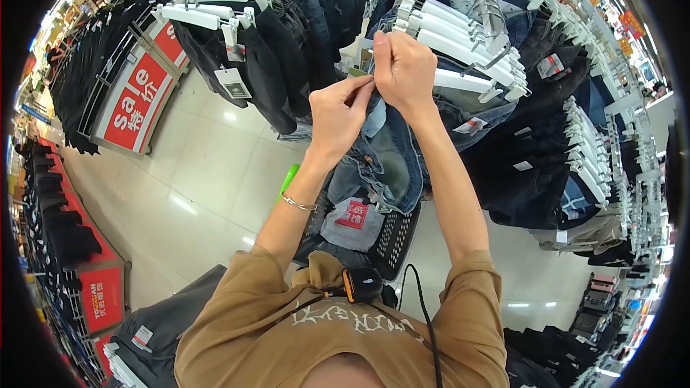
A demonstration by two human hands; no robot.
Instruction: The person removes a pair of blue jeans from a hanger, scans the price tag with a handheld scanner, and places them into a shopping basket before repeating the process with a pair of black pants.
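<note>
My left hand (339, 116) is closed, with thumb and fingertips pinched together, touching the underside of my right hand (404, 72). The right hand is curled into a fist with its thumb raised. What they pinch is too small to make out. A small greenish tag (357, 72) shows just behind the fingertips. Below my hands, blue jeans (392, 162) hang or lie over a black basket (395, 241), which also holds a grey bundle with a red label (352, 214). White hangers (453, 36) with jeans are right beside my right hand.
Dark trousers (277, 65) hang on a rack at the upper left, beside a red sale sign (133, 104). More jeans on hangers (532, 151) fill the right. A scanner (361, 285) with a black cable hangs at my chest. Grey trousers (162, 316) are at the lower left.
</note>
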